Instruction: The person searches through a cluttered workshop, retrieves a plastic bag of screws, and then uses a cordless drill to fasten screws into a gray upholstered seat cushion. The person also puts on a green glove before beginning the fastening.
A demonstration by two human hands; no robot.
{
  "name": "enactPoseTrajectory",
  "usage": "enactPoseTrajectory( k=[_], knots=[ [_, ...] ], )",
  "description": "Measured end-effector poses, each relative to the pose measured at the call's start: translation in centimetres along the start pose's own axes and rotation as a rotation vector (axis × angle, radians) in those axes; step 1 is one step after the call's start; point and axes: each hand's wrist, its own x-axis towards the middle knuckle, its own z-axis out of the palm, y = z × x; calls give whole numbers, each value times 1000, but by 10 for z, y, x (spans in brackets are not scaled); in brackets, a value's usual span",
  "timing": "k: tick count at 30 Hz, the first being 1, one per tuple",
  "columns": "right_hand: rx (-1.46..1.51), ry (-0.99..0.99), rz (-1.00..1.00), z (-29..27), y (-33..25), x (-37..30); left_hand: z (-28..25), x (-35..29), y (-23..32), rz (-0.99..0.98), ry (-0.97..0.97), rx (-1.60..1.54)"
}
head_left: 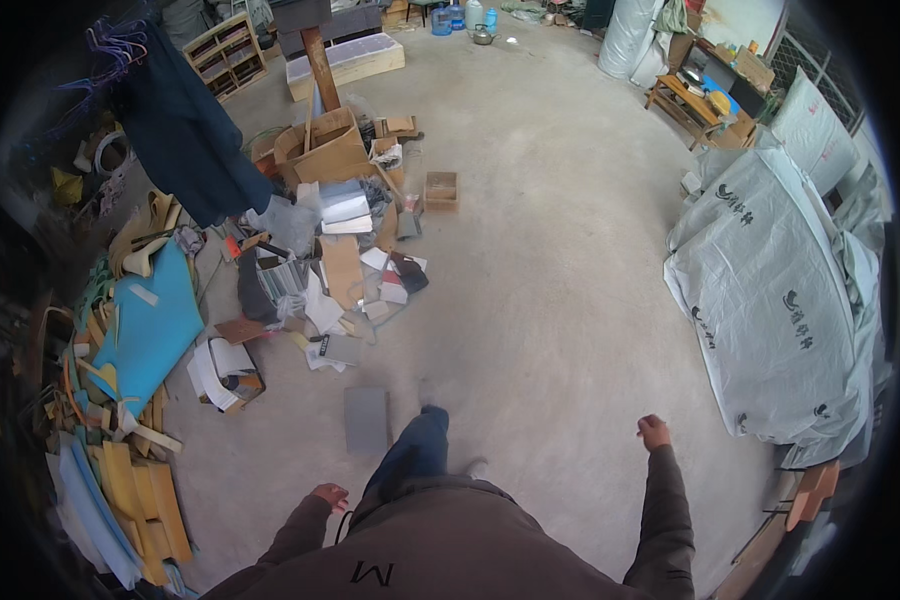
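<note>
My left hand (332,496) hangs low beside my left hip, its fingers loosely bent and apart, with nothing visible in it. Out to the right, my right hand (654,432) is held away from my body over the bare concrete floor. Its fingers curl a little with a gap between them, and I see no object there. Neither hand touches anything. Nearest to my left hand is a flat grey rectangular board (366,420) lying on the floor beside my bent leg (420,445), which is in blue trousers.
Papers, books and flattened cardboard (342,270) are heaped ahead on the left, around an open cardboard box (322,148). A box of papers (225,372), a blue sheet (150,318) and yellow foam pieces (145,500) lie leftward. A large grey-white plastic cover (770,300) drapes over something at right.
</note>
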Motion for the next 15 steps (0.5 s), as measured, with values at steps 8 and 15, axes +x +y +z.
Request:
enactPoseTrajectory(
  k=[8,15],
  knots=[
    [387,-72,193,43,-186,188,-43,159,259,6,-52,-14],
    [217,-557,583,172,-245,207,-149,181,600,714,222,-293]
  ],
)
